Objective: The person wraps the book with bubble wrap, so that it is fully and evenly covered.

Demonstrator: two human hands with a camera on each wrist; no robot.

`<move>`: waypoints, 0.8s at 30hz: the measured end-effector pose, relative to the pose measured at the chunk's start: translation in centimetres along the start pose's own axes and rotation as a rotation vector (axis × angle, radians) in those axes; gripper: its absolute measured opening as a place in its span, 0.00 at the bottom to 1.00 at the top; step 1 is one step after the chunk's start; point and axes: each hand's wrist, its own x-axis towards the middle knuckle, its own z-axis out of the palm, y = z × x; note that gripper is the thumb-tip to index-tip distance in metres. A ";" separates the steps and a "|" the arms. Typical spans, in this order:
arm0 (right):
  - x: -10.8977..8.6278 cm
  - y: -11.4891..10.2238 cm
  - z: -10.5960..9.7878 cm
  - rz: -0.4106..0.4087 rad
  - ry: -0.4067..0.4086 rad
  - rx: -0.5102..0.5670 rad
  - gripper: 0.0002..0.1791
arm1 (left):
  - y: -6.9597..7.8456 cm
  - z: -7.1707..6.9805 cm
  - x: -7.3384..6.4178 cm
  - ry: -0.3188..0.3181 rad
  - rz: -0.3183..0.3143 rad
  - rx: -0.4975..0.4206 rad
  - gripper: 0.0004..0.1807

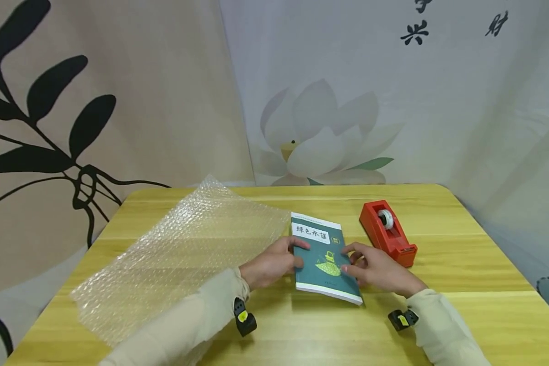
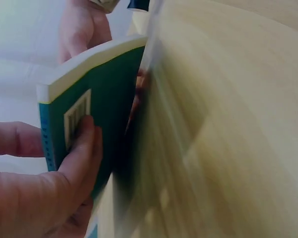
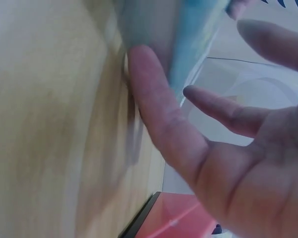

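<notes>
A green paperback book with a white title box and a yellow-green drawing lies face up between the hands, partly raised off the table. My left hand grips its left side; in the left wrist view, fingers lie on the back cover beside a barcode. From the right, my right hand holds the opposite edge loosely. One finger reaches beneath the book in the right wrist view, the other visible fingers being on the cover side. A clear bubble wrap sheet spreads to the left, partly under the left forearm.
A red tape dispenser with a roll of tape stands right of the book, just beyond the right hand. Everything lies on a yellow wood-grain table. A printed curtain hangs behind its far edge.
</notes>
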 end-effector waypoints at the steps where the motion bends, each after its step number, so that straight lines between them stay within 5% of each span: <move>1: 0.0 0.0 0.1 0.001 0.005 -0.007 0.29 | 0.1 0.0 0.0 0.000 0.003 -0.007 0.27; 6: 0.0 0.1 0.2 0.008 0.003 0.028 0.32 | 0.5 -0.2 -0.2 -0.004 0.039 -0.022 0.27; 14: -0.3 0.1 -0.3 0.023 -0.069 0.562 0.36 | 1.6 -1.4 -0.9 0.010 0.103 0.029 0.27; 24: 0.5 -2.4 0.0 -0.075 0.052 0.445 0.36 | 1.4 -3.1 -2.2 0.022 0.116 0.202 0.29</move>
